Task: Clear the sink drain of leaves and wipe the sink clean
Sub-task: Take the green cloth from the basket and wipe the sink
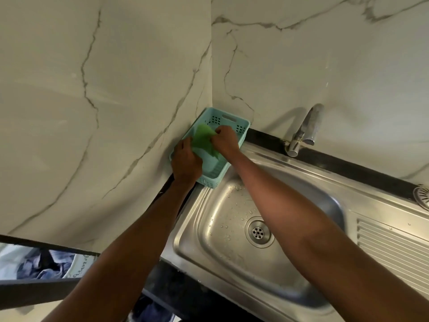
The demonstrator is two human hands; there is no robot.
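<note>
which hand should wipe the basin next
Probably the right hand: it pinches the green cloth and its arm already crosses the sink. The left hand rests at the basket.

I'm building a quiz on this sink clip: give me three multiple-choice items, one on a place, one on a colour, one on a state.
1. Where does the pale turquoise plastic basket stand?
A. in the wall corner, at the sink's far left
B. inside the basin
C. on the ribbed drainboard

2. What colour is the thin cloth that both hands hold?
A. red
B. green
C. white

3. How does the round metal drain of the steel sink look?
A. covered with leaves
B. under deep water
C. bare, with droplets nearby

Key: 1 A, it touches both marble walls; 2 B, left hand and right hand grip green fabric; 3 C, its holes show.
</note>
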